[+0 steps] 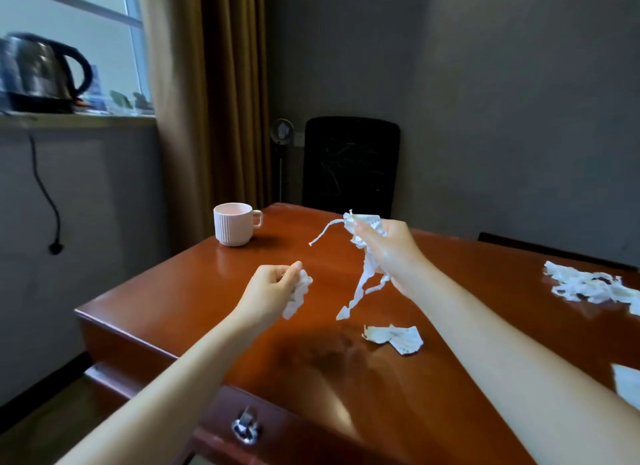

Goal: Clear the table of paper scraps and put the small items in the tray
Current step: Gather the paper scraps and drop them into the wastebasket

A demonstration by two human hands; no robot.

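Observation:
My left hand (273, 284) is held above the red-brown table (166, 298) and grips a small crumpled wad of white paper (298, 295). My right hand (388, 250) is raised higher and holds a bunch of torn paper strips (363, 277) that dangle below the fist. A torn printed scrap (394, 338) lies flat on the table under my right forearm. A heap of shredded paper (585, 286) lies at the right, and another scrap (628, 385) shows at the right edge. No tray is in view.
A pink ribbed mug (233, 224) stands near the table's far left corner. A black chair (349, 163) stands behind the table. A kettle (38, 73) sits on the window sill at the left. A drawer handle (246, 426) is on the table's near side.

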